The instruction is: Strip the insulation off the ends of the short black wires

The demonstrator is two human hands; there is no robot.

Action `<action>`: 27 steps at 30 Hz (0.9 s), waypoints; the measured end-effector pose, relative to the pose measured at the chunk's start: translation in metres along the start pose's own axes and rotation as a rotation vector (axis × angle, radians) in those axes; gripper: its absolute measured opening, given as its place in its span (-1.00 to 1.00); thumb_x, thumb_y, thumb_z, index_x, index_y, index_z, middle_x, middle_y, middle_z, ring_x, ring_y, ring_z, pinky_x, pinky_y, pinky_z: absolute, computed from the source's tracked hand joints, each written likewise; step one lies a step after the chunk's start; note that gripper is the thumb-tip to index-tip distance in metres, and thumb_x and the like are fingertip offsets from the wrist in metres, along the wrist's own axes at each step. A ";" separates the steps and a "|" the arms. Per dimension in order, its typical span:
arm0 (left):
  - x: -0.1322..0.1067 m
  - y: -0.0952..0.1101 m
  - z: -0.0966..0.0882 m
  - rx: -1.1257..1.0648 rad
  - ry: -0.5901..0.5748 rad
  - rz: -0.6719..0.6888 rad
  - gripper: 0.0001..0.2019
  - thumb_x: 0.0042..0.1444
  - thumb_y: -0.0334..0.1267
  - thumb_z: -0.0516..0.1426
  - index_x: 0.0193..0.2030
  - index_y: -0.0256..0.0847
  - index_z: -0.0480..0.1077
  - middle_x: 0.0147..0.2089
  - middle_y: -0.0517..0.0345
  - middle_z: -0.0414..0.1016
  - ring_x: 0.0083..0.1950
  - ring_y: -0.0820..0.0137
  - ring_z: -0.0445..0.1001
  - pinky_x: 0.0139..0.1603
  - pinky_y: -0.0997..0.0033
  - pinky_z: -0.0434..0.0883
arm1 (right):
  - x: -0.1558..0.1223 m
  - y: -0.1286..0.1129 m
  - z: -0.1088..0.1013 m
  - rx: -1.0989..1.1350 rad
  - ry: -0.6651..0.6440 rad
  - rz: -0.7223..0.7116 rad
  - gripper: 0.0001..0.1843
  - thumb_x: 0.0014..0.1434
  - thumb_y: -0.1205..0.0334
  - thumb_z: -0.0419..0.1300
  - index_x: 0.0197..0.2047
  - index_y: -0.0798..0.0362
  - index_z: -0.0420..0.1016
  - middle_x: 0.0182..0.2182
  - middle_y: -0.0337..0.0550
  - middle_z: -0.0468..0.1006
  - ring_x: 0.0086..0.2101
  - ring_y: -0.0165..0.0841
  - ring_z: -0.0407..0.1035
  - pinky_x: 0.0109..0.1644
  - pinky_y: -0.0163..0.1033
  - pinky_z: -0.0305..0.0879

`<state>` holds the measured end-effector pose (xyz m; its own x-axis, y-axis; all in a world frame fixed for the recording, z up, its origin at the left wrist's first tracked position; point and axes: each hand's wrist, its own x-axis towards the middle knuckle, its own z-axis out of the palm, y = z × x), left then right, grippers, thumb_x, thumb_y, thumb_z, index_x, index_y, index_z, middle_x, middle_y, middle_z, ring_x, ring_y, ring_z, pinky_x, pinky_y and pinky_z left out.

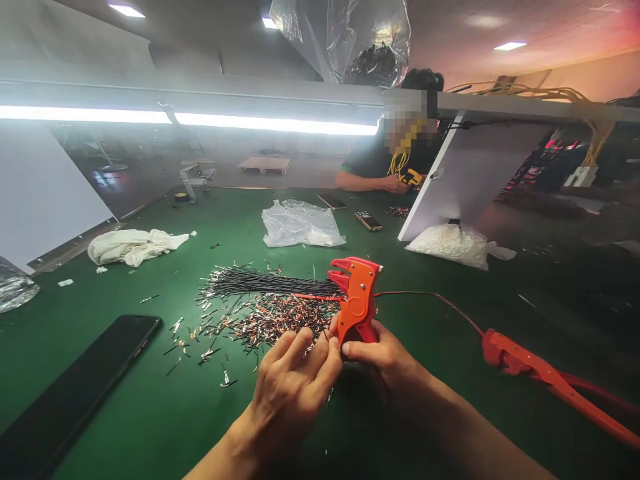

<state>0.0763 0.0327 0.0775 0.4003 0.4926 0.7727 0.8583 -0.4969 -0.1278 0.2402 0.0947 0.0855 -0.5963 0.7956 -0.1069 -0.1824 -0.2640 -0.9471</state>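
Observation:
My right hand is wrapped around the grip of an orange-red wire stripper, whose jaws point left above the table. Close against its handle, my left hand is closed in a pinch, with a thin black wire showing at the fingertips; most of it is hidden by the fingers. Behind the hands lies a bundle of black wires with bare ends at its left. In front of that bundle is a heap of short wire offcuts, black with coppery ends, partly covered by my left hand.
A second red tool lies at right, a thin red cord leading to it. A large black phone rests at left. Farther back are a white cloth, a clear plastic bag and a bag of white pieces. Opposite, a person holds a yellow tool.

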 end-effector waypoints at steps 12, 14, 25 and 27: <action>-0.001 -0.004 0.006 -0.117 -0.014 -0.111 -0.83 0.18 -0.50 0.12 -0.13 -0.23 0.43 -0.45 0.22 0.53 -0.38 0.37 0.32 -0.35 0.40 0.27 | 0.000 -0.007 0.008 -0.186 -0.011 -0.048 -0.91 -0.05 0.32 0.19 -0.38 0.09 0.40 -0.49 -0.27 0.37 -0.42 -0.38 0.23 -0.27 -0.23 0.19; -0.005 -0.002 0.008 -0.228 0.033 -0.209 -0.83 0.20 -0.44 0.14 -0.08 -0.22 0.40 -0.42 0.20 0.52 -0.40 0.41 0.34 -0.35 0.44 0.30 | -0.001 -0.008 0.008 -0.183 -0.006 -0.052 -0.91 -0.05 0.31 0.18 -0.38 0.07 0.38 -0.48 -0.28 0.37 -0.42 -0.38 0.24 -0.27 -0.23 0.20; 0.010 -0.013 0.012 -1.307 -0.280 -1.293 -0.56 0.00 0.15 0.23 -0.50 -0.22 0.31 -0.68 0.35 0.22 -0.70 0.60 0.06 -0.70 0.59 0.05 | -0.001 -0.007 0.007 -0.076 -0.019 -0.029 -0.90 -0.10 0.41 0.19 -0.42 0.09 0.41 -0.51 -0.30 0.37 -0.44 -0.40 0.22 -0.30 -0.27 0.17; 0.012 -0.018 0.011 -1.355 -0.263 -1.326 -0.57 -0.01 0.15 0.24 -0.47 -0.21 0.29 -0.62 0.30 0.32 -0.70 0.59 0.11 -0.72 0.58 0.09 | -0.001 -0.007 0.008 -0.023 -0.064 -0.003 -0.89 -0.13 0.43 0.18 -0.43 0.11 0.43 -0.50 -0.26 0.41 -0.44 -0.38 0.26 -0.30 -0.26 0.20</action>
<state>0.0694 0.0556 0.0825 -0.0631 0.9845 -0.1638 -0.1278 0.1548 0.9796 0.2362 0.0914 0.0950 -0.6449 0.7595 -0.0852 -0.1665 -0.2484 -0.9542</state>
